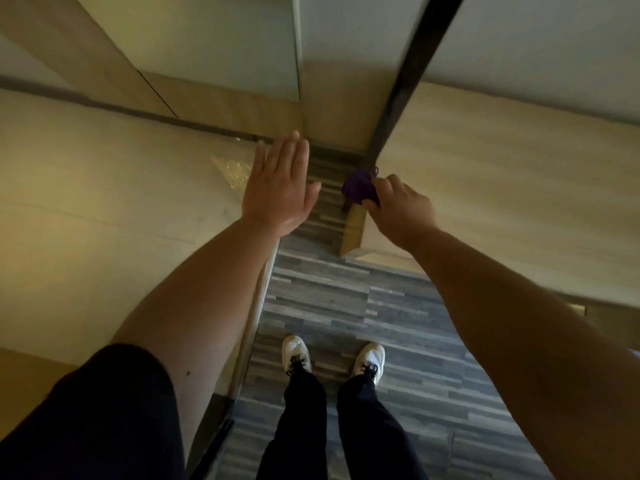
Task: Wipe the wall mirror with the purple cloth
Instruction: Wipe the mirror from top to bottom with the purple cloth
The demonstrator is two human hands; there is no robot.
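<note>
Right hand (pixel 398 209) grip clamped on purple cloth (pixel 358 190); left hand (pixel 278 188) fingers spread

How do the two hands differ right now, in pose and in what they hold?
The left hand is open and flat, fingers straight and together, holding nothing; the right hand is curled shut in a grip on the bunched purple cloth. The left hand reaches out over the pale surface on the left; the right hand holds the cloth by the dark frame bar. Both reach forward on bare arms at about the same height.
</note>
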